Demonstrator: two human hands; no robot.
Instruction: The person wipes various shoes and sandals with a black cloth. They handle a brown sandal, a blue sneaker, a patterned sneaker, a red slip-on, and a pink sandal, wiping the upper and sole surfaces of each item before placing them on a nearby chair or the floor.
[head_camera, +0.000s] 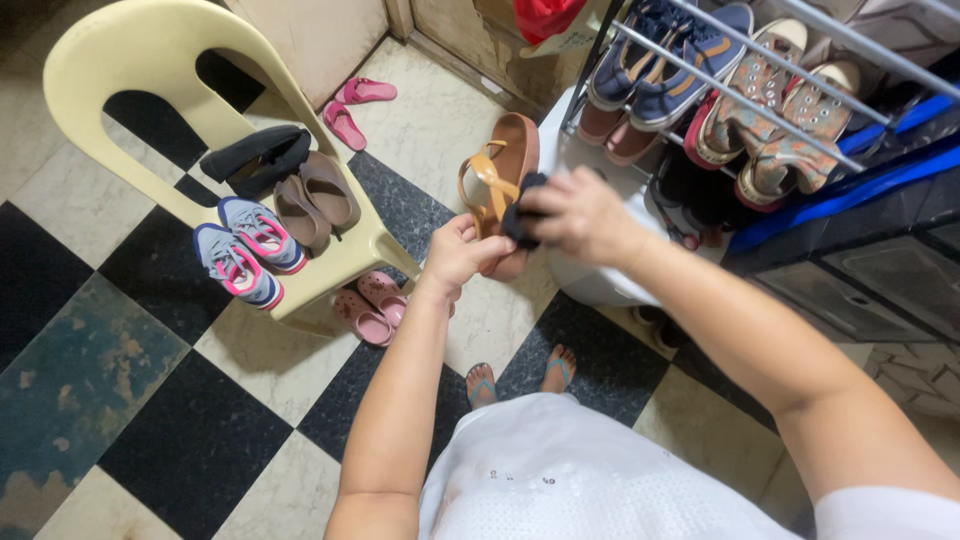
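Standing figure seen from above. The left hand (458, 252) has its grip closed around the lower end of a tan strapped sandal (500, 175), holding it upright with the sole turned away and the straps facing the person, so the upper side is exposed. The right hand (575, 212) has its grip closed on a small dark cloth (522, 208), pressed against the sandal's straps at mid-length. The sandal is held in the air in front of the body, above the checkered floor (150, 400) and just beside a metal shoe rack (760, 90) carrying blue canvas shoes and patterned sandals. To the left, a cream plastic chair (130, 60) serves as a shelf for grey-and-pink sneakers (245, 250), brown flats and a black shoe; pink slippers (368, 305) lie beneath its edge.
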